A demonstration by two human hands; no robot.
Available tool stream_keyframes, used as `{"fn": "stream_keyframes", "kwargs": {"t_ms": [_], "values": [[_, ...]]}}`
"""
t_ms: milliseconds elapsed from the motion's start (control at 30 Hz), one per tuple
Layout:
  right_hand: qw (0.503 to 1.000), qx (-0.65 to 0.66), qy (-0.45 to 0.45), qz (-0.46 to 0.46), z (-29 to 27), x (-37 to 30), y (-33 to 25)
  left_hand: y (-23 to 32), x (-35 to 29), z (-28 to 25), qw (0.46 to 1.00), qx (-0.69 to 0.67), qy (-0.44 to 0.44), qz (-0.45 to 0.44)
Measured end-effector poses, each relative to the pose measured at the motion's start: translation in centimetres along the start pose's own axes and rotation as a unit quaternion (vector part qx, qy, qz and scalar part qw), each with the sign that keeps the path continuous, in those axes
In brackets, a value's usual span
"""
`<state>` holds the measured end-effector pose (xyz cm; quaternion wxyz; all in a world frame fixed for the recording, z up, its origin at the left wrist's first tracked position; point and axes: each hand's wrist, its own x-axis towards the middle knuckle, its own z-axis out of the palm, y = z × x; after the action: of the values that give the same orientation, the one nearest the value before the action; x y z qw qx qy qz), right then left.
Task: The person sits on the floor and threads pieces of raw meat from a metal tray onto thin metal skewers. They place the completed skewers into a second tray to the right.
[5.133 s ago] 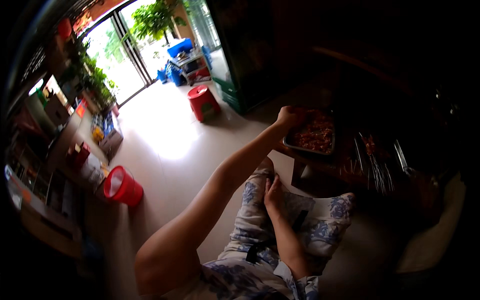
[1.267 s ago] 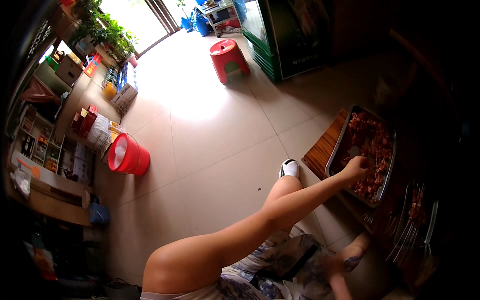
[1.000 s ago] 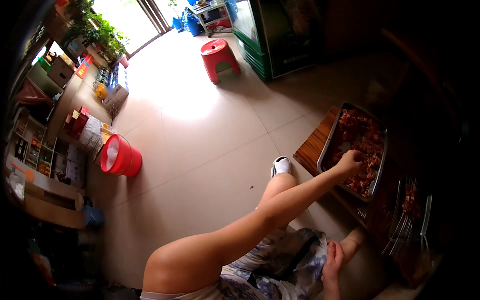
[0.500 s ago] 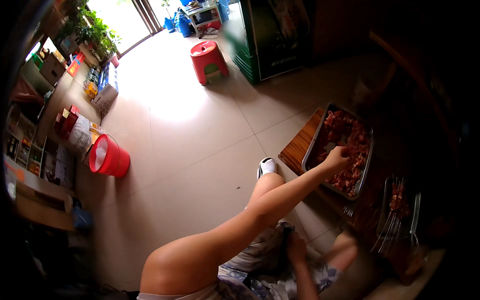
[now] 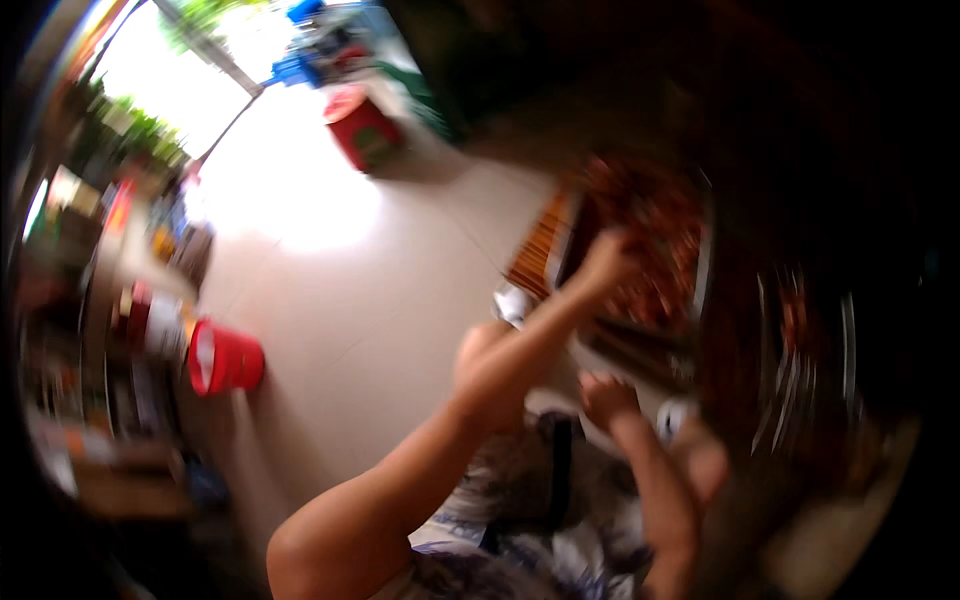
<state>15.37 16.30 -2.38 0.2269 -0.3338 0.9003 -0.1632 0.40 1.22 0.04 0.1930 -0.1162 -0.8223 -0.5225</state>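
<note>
Left hand (image 5: 615, 255) still over meat (image 5: 668, 275), fingers bent downward; blur hides grip, cannot tell. Right hand (image 5: 608, 398) loosely curled, contents unclear, now raised nearer worktop (image 5: 533, 252). Meat in tray (image 5: 705, 250) there; skewers (image 5: 793, 320) farther right.

1. The left arm (image 5: 405, 475) is bare; it comes in at the lower left and stretches up and to the right, bent only slightly at the elbow.
2. The left grip (image 5: 613, 258) is reached well forward at the far end of that arm, the wrist roughly in line with it; its fingers are too blurred and dark to tell whether they are closed.
3. The right arm (image 5: 665, 500) rises from the lower edge, right of the middle; its elbow is bent, the forearm leaning up and left.
4. The right grip (image 5: 608, 398) sits lower than the left, apart from it; its fingers look curled, though blur hides how tightly.
</note>
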Motion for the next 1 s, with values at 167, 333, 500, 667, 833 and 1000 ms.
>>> {"fn": "stream_keyframes", "kwargs": {"t_ms": [167, 333, 500, 667, 833, 1000], "values": [[0.991, 0.119, -0.006, -0.060, -1.6, -2.0, 1.5, 3.1, -2.4, 0.1, 0.923, -0.270, -0.032, -0.274], [0.923, 0.262, 0.268, 0.083, -6.4, -6.1, 6.1, 5.6, -3.8, 1.8, 0.920, -0.282, -0.065, -0.265], [0.861, 0.161, 0.395, 0.277, -6.9, -6.6, 12.5, 4.9, -3.9, 1.5, 0.924, -0.253, -0.090, -0.272], [0.891, 0.100, 0.286, 0.338, -7.1, -3.9, 12.7, 6.1, -2.0, 0.7, 0.933, -0.230, -0.105, -0.256], [0.897, 0.131, 0.219, 0.361, -6.5, -2.0, 14.2, 5.1, -0.1, 1.8, 0.929, -0.242, -0.115, -0.257], [0.889, 0.193, 0.193, 0.367, -6.9, -2.5, 14.4, 4.3, -1.0, 2.4, 0.904, -0.276, -0.154, -0.287]]}}
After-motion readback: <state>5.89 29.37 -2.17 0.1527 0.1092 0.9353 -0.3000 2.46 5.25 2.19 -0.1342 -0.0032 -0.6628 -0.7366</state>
